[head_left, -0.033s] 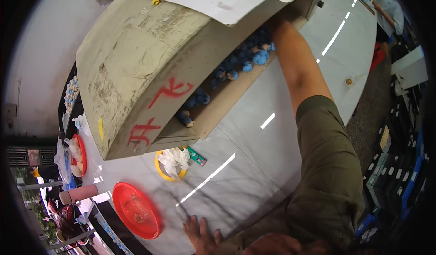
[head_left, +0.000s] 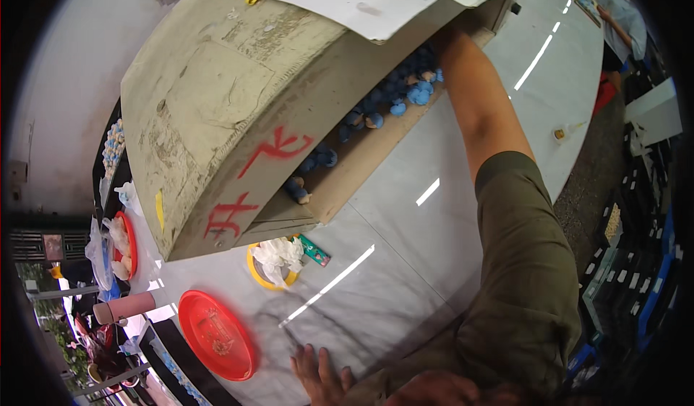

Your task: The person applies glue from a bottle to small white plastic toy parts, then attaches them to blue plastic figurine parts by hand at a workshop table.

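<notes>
Little has moved since the earlier frame: the worn beige box [head_left: 238, 95] and the right forearm [head_left: 483, 109] sit slightly further right in my view, while the red dish [head_left: 204, 312] looks unchanged. From my end, the right arm reaches up out of an olive sleeve [head_left: 520, 247], its right hand [head_left: 450, 39] inside the far end of the box's opening and mostly lost in shadow; I cannot tell whether its fingers are wide, narrow or holding something. The left hand [head_left: 323, 381] rests on the grey counter [head_left: 405, 261] at the lower edge, fingers spread.

Small blue-and-tan pieces [head_left: 418, 93] lie heaped inside the box, in a band running lower left to upper right along its long axis; I cannot make out how single pieces point. They look rounded and lumpy. The box has a curved, scuffed top, partly under a pale sheet [head_left: 376, 1]. Near its closest corner, a yellow ring [head_left: 254, 267] surrounds crumpled white material [head_left: 273, 256], beside a green packet [head_left: 314, 250]. Loose crumbs [head_left: 224, 342] lie in the shallow, round dish.
</notes>
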{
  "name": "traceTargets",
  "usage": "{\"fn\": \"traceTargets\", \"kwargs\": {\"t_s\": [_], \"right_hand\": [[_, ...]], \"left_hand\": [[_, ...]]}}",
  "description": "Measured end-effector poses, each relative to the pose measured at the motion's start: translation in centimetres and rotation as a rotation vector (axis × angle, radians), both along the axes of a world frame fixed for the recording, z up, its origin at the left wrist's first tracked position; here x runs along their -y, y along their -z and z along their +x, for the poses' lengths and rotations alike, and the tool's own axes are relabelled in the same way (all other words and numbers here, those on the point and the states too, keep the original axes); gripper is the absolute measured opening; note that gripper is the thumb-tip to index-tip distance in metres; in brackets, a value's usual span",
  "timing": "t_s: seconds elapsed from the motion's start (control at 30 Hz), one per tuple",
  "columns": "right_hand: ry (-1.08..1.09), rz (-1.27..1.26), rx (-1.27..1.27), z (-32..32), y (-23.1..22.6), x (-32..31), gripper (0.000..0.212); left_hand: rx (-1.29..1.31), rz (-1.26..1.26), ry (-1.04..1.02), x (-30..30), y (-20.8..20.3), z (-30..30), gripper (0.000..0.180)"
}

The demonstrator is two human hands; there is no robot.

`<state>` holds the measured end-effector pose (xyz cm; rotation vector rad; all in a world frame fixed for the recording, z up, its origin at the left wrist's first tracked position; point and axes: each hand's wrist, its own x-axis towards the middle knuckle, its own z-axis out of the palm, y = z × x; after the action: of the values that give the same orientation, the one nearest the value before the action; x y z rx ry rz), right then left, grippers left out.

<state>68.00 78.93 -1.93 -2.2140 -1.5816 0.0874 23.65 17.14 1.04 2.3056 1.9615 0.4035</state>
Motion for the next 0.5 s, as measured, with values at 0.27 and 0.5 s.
{"fn": "traceTargets", "kwargs": {"t_s": [0.27,0.5], "right_hand": [[-0.005,-0.001,0.020,-0.7,0.7,0.0,0.067],[-0.148,0.069,0.051,-7.4,-2.3,3.0,0.067]], "left_hand": [[-0.055,-0.073,0.039,-0.2,-0.9,0.1,0.059],[-0.064,-0.103,0.068,0.4,-2.1,-0.1,0.060]]}}
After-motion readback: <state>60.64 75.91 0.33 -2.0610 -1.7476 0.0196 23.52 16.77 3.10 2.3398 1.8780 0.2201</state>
